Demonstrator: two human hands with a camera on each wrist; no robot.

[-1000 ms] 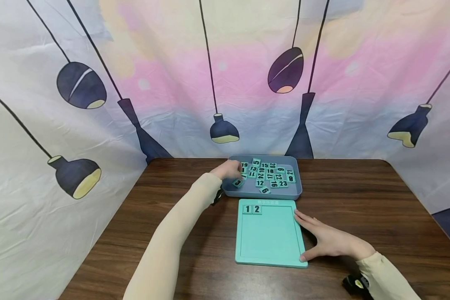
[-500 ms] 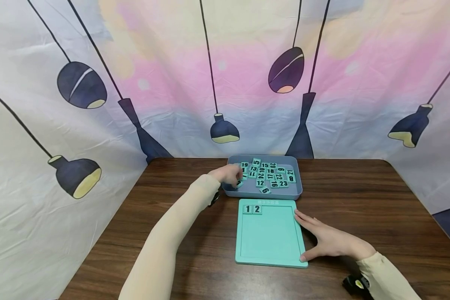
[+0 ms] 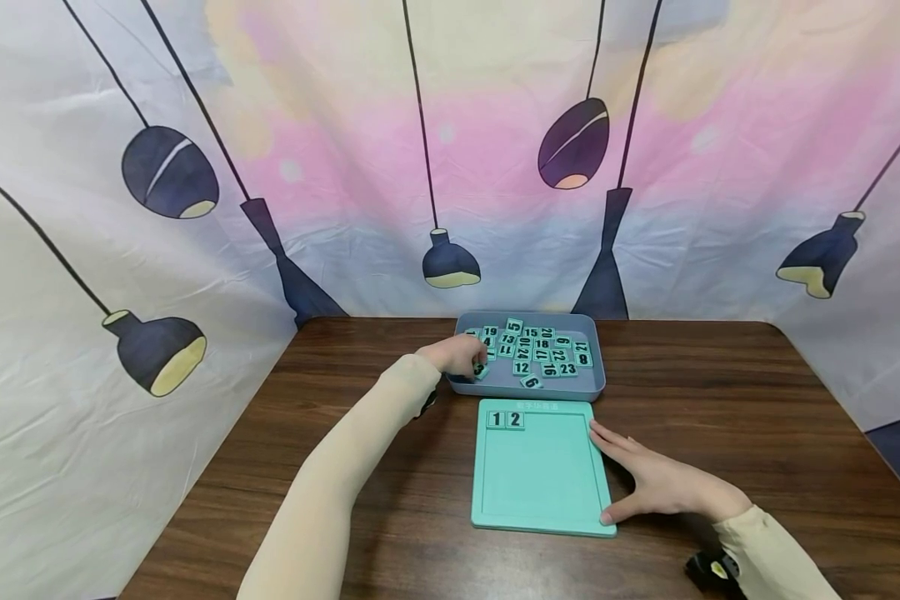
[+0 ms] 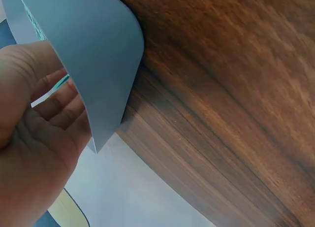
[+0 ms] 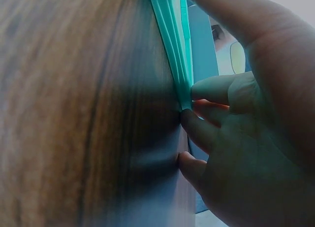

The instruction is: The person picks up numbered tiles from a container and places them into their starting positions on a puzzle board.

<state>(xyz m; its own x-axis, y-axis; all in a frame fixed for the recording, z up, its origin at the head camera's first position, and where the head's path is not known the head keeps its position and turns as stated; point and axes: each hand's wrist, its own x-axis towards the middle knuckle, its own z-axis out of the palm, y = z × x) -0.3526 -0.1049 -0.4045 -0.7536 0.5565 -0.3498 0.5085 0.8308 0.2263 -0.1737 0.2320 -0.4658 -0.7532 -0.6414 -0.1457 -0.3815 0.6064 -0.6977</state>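
Note:
My left hand [image 3: 459, 354] reaches over the left wall of a grey-blue tray [image 3: 589, 385]. Its curled fingers pinch a small green number tile [image 3: 481, 372], mostly covered by the fingertips; in the left wrist view a thin green tile edge [image 4: 61, 82] shows between the fingers. Below the tray lies a flat mint-green board [image 3: 540, 483] with a raised rim. Tile 1 [image 3: 496, 419] and tile 2 [image 3: 515, 420] sit side by side in its upper left corner. My right hand [image 3: 656, 479], fingers spread, rests against the board's right edge, thumb near the lower corner.
Several loose number tiles [image 3: 541, 354] lie at various angles in the tray. The dark wooden table [image 3: 727, 392] extends on both sides, and a patterned cloth [image 3: 360, 125] hangs behind its far edge.
My left hand has come down and slightly toward me onto the tile marked 3, whose face is now mostly covered. A tile at the tray's upper left has come into view. My right hand stays put.

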